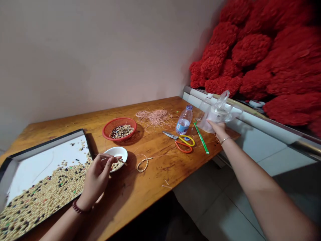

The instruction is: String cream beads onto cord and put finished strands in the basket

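Note:
My left hand (pixel 97 177) is over the edge of a small white bowl (pixel 122 150) with pale beads in it. Its fingers are pinched around something small and tan that I cannot make out. At the table's right end, my right hand (pixel 218 130) grips the lower side of a clear plastic bag (pixel 212 116); some fingertips are hidden by the bag. A looped string of pale beads (pixel 142 170) lies right of the bowl. Scissors (pixel 179 138) with one yellow and one orange handle rest farther right, beside a green strip (pixel 201 138).
A black-edged tray (pixel 30 147) of mixed beads lies at left. Behind the bowl stands a red basket (pixel 106 135) of beads, near tangled pink cord (pixel 155 117). A water bottle (pixel 184 120) stands behind the scissors. Red fluffy bundles (pixel 250 50) are piled at right.

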Motion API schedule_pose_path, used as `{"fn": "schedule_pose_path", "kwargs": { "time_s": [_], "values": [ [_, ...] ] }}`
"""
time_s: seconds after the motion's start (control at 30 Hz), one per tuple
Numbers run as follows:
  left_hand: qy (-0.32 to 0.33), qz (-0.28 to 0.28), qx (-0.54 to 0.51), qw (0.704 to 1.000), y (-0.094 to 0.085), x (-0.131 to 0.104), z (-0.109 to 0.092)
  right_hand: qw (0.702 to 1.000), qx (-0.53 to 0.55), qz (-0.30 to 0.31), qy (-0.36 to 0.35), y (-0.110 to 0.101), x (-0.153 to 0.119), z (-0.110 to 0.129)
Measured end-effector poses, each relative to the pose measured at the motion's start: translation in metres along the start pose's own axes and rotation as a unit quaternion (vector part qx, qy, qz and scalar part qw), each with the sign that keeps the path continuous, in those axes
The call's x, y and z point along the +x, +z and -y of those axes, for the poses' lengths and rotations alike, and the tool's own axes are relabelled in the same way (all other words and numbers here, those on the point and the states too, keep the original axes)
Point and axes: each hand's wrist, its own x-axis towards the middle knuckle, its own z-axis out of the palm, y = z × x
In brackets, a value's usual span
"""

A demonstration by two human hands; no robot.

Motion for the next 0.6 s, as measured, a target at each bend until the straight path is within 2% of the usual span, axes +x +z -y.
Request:
{"fn": "schedule_pose_path", "kwargs": {
  "time_s": [0.1,0.2,0.3,0.37,0.43,0.53,0.6],
  "values": [
    [-0.003,0.003,0.008,1.0,-0.001,0.001,0.003,0.999,-0.028,-0.018,0.043,0.002,0.002,-0.003],
    [-0.005,0.001,0.02,1.0,-0.001,0.003,0.006,0.997,-0.046,-0.03,0.046,-0.005,-0.002,0.003],
    [-0.008,-0.004,0.02,1.0,-0.001,0.005,0.008,0.998,-0.05,-0.033,0.019,-0.021,-0.013,0.018],
    [-0.011,-0.004,0.022,1.0,-0.002,0.006,0.008,0.996,-0.061,-0.025,-0.052,-0.036,-0.026,0.033],
    [-0.012,-0.001,0.03,0.999,-0.003,0.006,0.009,0.992,-0.072,0.0,-0.108,-0.053,-0.045,0.049],
    [-0.009,0.006,0.045,0.999,-0.004,0.006,0.011,0.988,-0.049,0.052,-0.133,-0.079,-0.091,0.07],
    [-0.004,0.006,0.051,0.999,-0.004,0.007,0.012,0.978,-0.001,0.123,-0.169,-0.093,-0.128,0.079]
  ]
}}
